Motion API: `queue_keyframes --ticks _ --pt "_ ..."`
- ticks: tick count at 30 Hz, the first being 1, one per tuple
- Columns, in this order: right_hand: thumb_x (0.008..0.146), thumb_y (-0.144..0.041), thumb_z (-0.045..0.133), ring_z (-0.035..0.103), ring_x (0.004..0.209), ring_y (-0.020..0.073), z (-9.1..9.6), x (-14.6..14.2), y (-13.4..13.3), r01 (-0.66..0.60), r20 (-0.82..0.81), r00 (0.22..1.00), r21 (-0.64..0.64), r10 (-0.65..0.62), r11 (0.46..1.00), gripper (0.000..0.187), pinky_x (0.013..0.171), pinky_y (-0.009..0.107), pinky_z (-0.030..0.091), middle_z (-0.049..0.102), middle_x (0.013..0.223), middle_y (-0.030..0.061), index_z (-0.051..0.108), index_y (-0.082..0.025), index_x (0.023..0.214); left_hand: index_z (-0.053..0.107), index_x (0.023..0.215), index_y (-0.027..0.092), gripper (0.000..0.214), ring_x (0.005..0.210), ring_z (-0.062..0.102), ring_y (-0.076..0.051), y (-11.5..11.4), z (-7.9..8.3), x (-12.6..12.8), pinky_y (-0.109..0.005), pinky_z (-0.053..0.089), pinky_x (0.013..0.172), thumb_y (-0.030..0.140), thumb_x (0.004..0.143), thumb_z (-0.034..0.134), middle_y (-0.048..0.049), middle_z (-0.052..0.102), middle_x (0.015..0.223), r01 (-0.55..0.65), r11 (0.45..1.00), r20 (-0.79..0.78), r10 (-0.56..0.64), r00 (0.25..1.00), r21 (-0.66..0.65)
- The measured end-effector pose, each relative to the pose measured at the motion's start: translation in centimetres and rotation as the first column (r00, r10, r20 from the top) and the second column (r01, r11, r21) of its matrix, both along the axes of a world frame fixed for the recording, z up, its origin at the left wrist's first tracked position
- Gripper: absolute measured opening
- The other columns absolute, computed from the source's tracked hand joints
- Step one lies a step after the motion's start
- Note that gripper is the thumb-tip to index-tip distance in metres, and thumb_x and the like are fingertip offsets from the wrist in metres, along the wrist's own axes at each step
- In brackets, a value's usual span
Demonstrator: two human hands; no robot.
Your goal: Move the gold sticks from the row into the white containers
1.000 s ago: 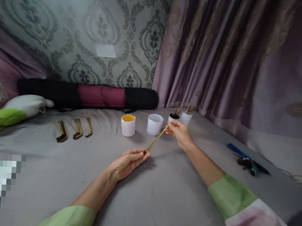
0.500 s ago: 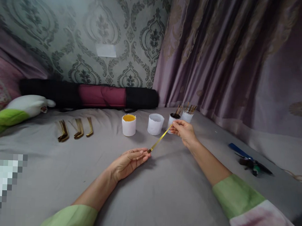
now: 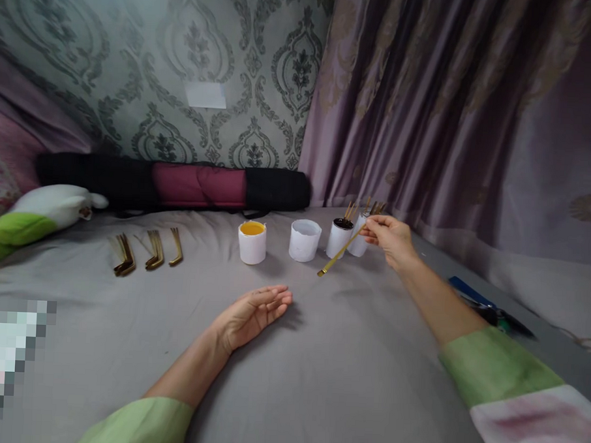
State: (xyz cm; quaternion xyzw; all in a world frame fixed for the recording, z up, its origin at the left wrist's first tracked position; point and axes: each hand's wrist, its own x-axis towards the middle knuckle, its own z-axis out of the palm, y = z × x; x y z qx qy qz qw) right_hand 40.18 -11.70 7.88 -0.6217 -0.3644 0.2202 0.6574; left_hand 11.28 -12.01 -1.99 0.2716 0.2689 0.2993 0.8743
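Note:
Between the thumb and fingers of my right hand [image 3: 390, 242] is one end of a thin gold stick [image 3: 340, 255]. It slants down to the left, and its free end is wider and darker, like a small brush. My left hand [image 3: 255, 316] lies open, palm turned inward, over the grey sheet with nothing in it. Behind the stick stands a white pot [image 3: 340, 240] with dark contents and thin sticks poking out. Another white pot [image 3: 358, 242] with sticks is partly hidden by my right hand. Farther left are an open white pot [image 3: 304, 243] and a white pot with yellow inside [image 3: 252, 246].
Three groups of gold-brown bent sticks [image 3: 153, 251] lie at the left. A green and white plush toy [image 3: 36, 217] and a long black and maroon roll [image 3: 199, 188] line the back. At right, a blue item [image 3: 471, 291] and dark tools [image 3: 513, 324] lie beyond my forearm.
My right hand has moved right and slightly up with the gold stick. The stick's lower end has come away from my left fingertips, and the left hand has stayed almost still.

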Motion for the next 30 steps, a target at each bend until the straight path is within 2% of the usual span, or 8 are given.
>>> queue_keyframes --ticks 14,22,30 --pt "0.069 -0.01 0.056 0.057 0.049 0.0082 5.3 3.7 1.6 0.183 0.127 0.971 0.164 -0.204 0.969 0.004 0.036 0.014 0.042 0.061 0.061 0.0027 0.056 -0.014 0.069 0.06 0.094 0.007 0.019 0.08 0.061 -0.013 0.1 0.0 0.0 -0.022 0.05 0.075 0.011 0.076 0.055 -0.0125 0.063 0.091 -0.01 1.0 -0.009 0.01 1.0 0.0" --pt "0.069 -0.01 0.052 0.057 0.049 0.0086 6.4 4.8 2.8 0.263 0.189 0.928 0.274 -0.32 0.925 0.006 0.034 0.014 0.04 0.059 0.061 0.0018 0.056 -0.014 0.067 0.06 0.094 0.008 0.019 0.08 0.06 -0.012 0.2 -0.2 -0.1 -0.021 0.049 0.074 0.012 0.076 0.055 -0.0118 0.062 0.09 -0.007 1.0 -0.008 0.007 1.0 0.001" --pt "0.071 -0.013 0.05 0.058 0.053 0.0088 6.7 5.8 4.1 0.329 0.254 0.872 0.327 -0.418 0.886 0.007 0.04 0.016 0.042 0.059 0.063 0.0012 0.056 -0.014 0.074 0.06 0.094 0.007 0.021 0.08 0.059 -0.013 0.2 -0.2 0.0 -0.021 0.049 0.074 0.013 0.074 0.058 -0.0118 0.061 0.09 -0.015 1.0 -0.012 0.015 1.0 -0.005"
